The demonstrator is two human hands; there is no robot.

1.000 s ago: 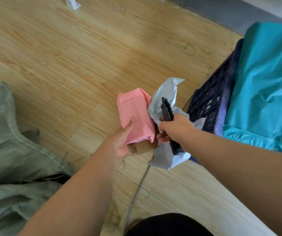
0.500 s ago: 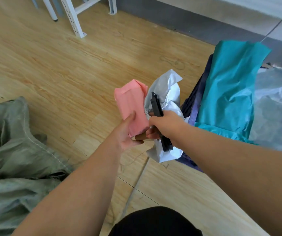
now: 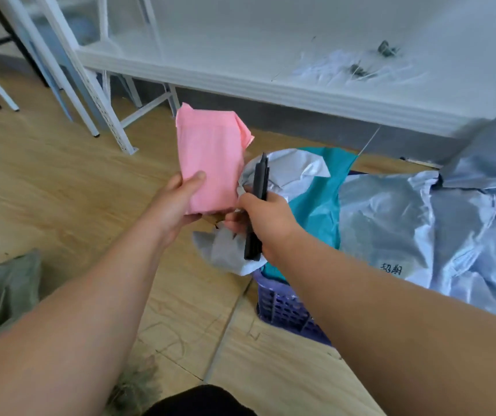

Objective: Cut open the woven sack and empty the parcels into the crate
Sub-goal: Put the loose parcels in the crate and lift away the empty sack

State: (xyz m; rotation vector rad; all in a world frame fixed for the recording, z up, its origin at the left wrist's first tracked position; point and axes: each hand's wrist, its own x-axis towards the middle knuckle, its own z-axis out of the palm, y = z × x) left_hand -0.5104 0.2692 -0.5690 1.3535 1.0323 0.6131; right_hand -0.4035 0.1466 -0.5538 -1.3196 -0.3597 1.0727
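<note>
Head view: our left hand [image 3: 180,202] grips the pink parcel [image 3: 210,163], thumb across its front, up and left of the crate [image 3: 285,310]. Our right hand [image 3: 266,220] is curled round the black cutter [image 3: 257,205] and pinches the white parcel [image 3: 273,172] with it, just above the crate's left edge. The teal bag [image 3: 318,202] and silver bags [image 3: 420,223] already fill the crate. Woven sack [image 3: 0,292] lies on the floor well left of it.

Risks: cutter tip sits close to the pink parcel, so a slip may slash it; can't tell if the blade is out. Heaped crate, so parcels may slide off.
</note>
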